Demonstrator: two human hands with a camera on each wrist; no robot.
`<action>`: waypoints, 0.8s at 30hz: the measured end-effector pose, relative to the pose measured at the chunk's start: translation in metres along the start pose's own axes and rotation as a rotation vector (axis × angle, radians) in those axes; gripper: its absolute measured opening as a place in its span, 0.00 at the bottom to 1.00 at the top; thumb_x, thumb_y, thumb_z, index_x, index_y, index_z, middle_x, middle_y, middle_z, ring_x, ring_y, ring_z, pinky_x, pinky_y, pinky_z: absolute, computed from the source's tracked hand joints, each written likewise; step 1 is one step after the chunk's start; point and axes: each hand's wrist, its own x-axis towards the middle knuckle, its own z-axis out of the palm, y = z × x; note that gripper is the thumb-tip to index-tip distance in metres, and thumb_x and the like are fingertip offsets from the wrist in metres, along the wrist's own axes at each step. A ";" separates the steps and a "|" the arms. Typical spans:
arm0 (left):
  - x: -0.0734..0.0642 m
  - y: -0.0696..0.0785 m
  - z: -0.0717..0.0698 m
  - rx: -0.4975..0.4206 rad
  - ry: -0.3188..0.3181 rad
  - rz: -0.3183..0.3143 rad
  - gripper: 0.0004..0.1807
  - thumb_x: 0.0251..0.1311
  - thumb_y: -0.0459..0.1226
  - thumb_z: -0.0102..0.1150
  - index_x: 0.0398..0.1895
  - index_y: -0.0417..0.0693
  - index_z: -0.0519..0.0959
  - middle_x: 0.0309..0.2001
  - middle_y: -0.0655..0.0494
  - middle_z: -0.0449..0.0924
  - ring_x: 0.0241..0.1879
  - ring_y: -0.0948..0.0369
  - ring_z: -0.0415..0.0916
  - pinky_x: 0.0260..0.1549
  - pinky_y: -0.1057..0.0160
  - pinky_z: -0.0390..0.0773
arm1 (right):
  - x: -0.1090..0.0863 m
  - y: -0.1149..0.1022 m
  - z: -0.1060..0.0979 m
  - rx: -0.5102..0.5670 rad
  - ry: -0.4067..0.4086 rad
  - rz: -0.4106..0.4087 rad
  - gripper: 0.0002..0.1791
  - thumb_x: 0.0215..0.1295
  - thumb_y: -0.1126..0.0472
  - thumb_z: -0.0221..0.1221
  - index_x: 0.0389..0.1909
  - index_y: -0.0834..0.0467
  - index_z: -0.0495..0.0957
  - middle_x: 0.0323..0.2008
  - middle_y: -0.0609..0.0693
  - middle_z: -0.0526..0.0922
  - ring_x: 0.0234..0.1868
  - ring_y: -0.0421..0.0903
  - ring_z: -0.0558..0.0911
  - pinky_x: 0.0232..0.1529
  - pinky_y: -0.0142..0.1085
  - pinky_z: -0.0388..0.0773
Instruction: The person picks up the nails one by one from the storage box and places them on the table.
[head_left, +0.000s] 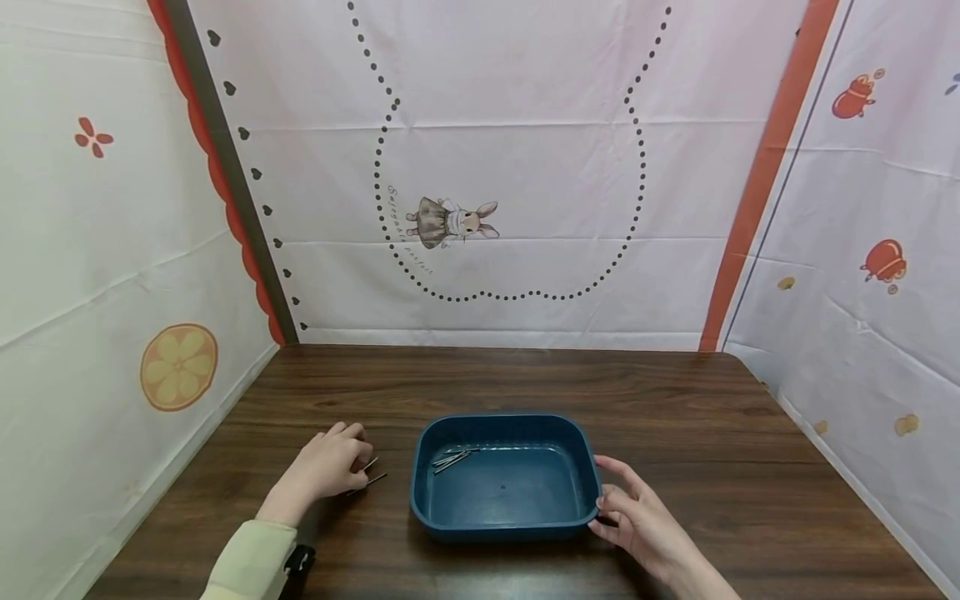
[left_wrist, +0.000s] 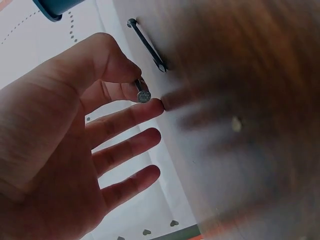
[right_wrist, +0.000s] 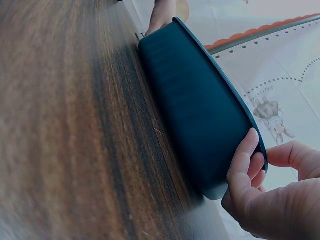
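Observation:
A steel nail (left_wrist: 143,95) with a flat, textured head is pinched between the thumb and forefinger of my left hand (head_left: 322,467), low over the table. The other three fingers are spread out in the left wrist view. Close by, a second nail (left_wrist: 147,45) lies on the wood. To the right stands a dark blue rectangular plastic tub (head_left: 504,504), with several nails (head_left: 450,460) in a small bunch at its left inside. My right hand (head_left: 637,521) holds the tub's right end, thumb and fingers at the rim and outer wall.
The dark wood-grain table (head_left: 675,417) runs back to a white patterned cloth (head_left: 525,183) hanging behind it. Similar cloths stand along the left and right sides. A black band (head_left: 300,560) is at the left wrist, by a pale green sleeve (head_left: 251,558).

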 end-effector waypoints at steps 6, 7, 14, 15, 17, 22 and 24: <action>-0.001 0.002 -0.001 -0.013 -0.017 -0.007 0.18 0.41 0.36 0.67 0.13 0.57 0.64 0.38 0.61 0.71 0.38 0.59 0.62 0.32 0.58 0.59 | 0.000 0.000 0.000 0.006 0.013 0.007 0.32 0.69 0.68 0.48 0.70 0.47 0.51 0.37 0.42 0.77 0.38 0.39 0.81 0.47 0.34 0.81; -0.001 0.002 -0.001 -0.014 -0.016 -0.007 0.18 0.41 0.36 0.67 0.13 0.57 0.64 0.38 0.61 0.70 0.38 0.59 0.62 0.32 0.58 0.59 | 0.000 0.000 0.000 0.006 0.015 0.008 0.32 0.69 0.68 0.48 0.70 0.48 0.51 0.37 0.42 0.77 0.38 0.39 0.81 0.47 0.34 0.81; -0.001 0.003 -0.002 -0.014 0.002 -0.002 0.19 0.40 0.35 0.68 0.12 0.57 0.64 0.38 0.60 0.70 0.37 0.60 0.62 0.31 0.58 0.60 | 0.000 0.000 0.000 -0.005 0.008 -0.002 0.33 0.69 0.68 0.48 0.71 0.49 0.49 0.38 0.42 0.77 0.38 0.39 0.81 0.47 0.34 0.81; -0.001 0.003 -0.002 -0.015 0.001 -0.003 0.19 0.39 0.35 0.68 0.12 0.57 0.64 0.38 0.60 0.70 0.37 0.60 0.62 0.31 0.58 0.60 | 0.000 0.000 0.000 -0.006 0.006 -0.004 0.33 0.69 0.68 0.48 0.71 0.49 0.49 0.37 0.42 0.77 0.38 0.39 0.81 0.47 0.34 0.81; -0.001 0.003 -0.002 -0.015 0.000 -0.006 0.18 0.39 0.35 0.68 0.12 0.57 0.64 0.38 0.60 0.70 0.37 0.60 0.62 0.31 0.57 0.61 | 0.001 0.000 0.001 -0.009 0.012 -0.001 0.32 0.68 0.68 0.48 0.70 0.48 0.50 0.37 0.42 0.77 0.37 0.38 0.81 0.47 0.34 0.81; 0.000 0.003 -0.001 -0.022 -0.004 -0.011 0.18 0.39 0.36 0.67 0.12 0.57 0.64 0.38 0.60 0.70 0.38 0.60 0.63 0.31 0.58 0.60 | 0.000 0.000 0.001 -0.013 0.011 0.001 0.32 0.68 0.68 0.49 0.70 0.49 0.50 0.37 0.42 0.76 0.37 0.38 0.81 0.47 0.34 0.81; 0.000 0.002 -0.001 -0.028 -0.006 -0.014 0.18 0.39 0.36 0.67 0.12 0.57 0.64 0.39 0.60 0.71 0.38 0.59 0.63 0.30 0.58 0.60 | 0.000 -0.001 0.001 -0.014 0.010 0.003 0.32 0.68 0.68 0.49 0.70 0.49 0.50 0.37 0.42 0.76 0.37 0.38 0.81 0.47 0.34 0.81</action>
